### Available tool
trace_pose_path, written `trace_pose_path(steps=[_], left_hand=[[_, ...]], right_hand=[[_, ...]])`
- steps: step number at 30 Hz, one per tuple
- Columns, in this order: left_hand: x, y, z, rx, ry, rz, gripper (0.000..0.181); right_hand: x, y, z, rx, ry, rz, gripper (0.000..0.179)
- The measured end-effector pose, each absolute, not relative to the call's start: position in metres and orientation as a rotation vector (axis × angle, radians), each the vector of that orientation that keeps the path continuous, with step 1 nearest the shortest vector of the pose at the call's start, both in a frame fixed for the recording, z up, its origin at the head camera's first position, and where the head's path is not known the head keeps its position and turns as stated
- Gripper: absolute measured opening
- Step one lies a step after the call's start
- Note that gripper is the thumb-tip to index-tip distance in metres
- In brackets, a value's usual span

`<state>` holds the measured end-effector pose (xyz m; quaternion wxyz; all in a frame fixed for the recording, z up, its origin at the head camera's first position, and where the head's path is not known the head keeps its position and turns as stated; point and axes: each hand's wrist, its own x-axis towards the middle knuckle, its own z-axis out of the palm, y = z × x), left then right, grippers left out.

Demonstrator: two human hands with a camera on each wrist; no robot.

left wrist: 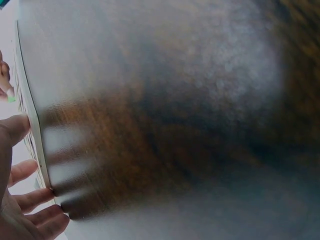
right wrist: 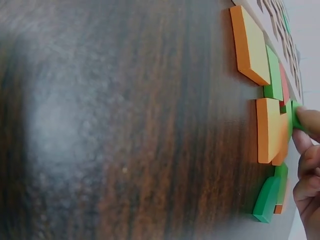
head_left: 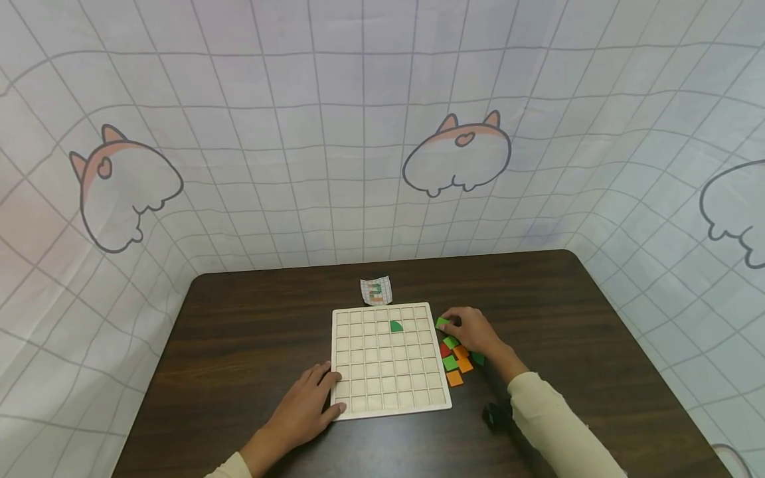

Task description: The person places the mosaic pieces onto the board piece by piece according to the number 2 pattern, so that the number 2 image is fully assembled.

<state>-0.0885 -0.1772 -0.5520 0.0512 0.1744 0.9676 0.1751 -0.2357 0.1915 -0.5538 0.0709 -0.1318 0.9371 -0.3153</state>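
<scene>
A pale square grid board (head_left: pixel 382 403) lies on the table, with one dark green quarter-round piece (head_left: pixel 396 326) in a cell near its far side. My left hand (head_left: pixel 301 405) rests at the board's near left edge, fingers spread and thumb on the rim; the left wrist view shows its fingertips along that edge. Beyond the board's right edge, my right hand (head_left: pixel 475 330) pinches a light green square tile (head_left: pixel 441 322) between thumb and fingers. Close below that hand lie loose pieces, among them a red one (head_left: pixel 445 350), a green tile (head_left: pixel 450 363) and an orange tile (head_left: pixel 454 378).
A small printed card (head_left: pixel 376 291) with a coloured pattern lies behind the board. Near the right forearm sits a small black object (head_left: pixel 495 416). The dark wooden table (head_left: pixel 239 332) is bordered at the back and sides by a white checked curtain (head_left: pixel 335 146).
</scene>
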Motion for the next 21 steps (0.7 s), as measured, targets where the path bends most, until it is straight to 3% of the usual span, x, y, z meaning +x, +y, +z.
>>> trace_pose_path(steps=[7, 21], left_hand=[[-0.0886, -0.1769, -0.5514, 0.522, 2.938, 0.531, 0.051], [-0.0887, -0.1765, -0.5512, 0.522, 2.939, 0.518, 0.05]], right_hand=[[-0.2345, 0.1889, -0.5531, -0.434, 2.747, -0.984, 0.032], [-0.2348, 0.1851, -0.5528, -0.48, 2.714, -1.07, 0.024]])
